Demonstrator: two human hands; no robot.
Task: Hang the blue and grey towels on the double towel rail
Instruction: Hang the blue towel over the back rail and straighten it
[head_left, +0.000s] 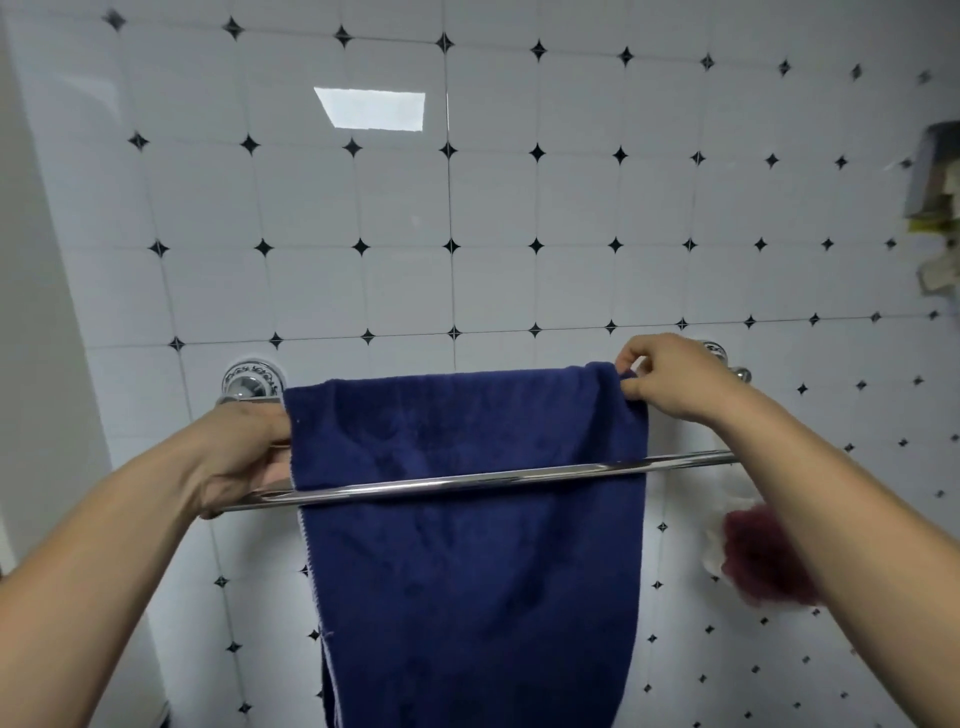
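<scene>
White tiled wall (519, 208) behind. A blue towel (467, 571) hangs over the back bar of a chrome double towel rail (685, 460), behind its front bar. The right hand (670, 379) pinches the towel's top right corner; the left hand (244, 447) has its fingers hidden behind the left edge, grip unclear.

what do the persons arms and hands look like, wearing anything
Two bare arms: the left forearm and right forearm show no sleeves as far as the frame reaches. The left hand and right hand are ungloved, with no watch, bracelet or ring visible on the parts that show.
</scene>
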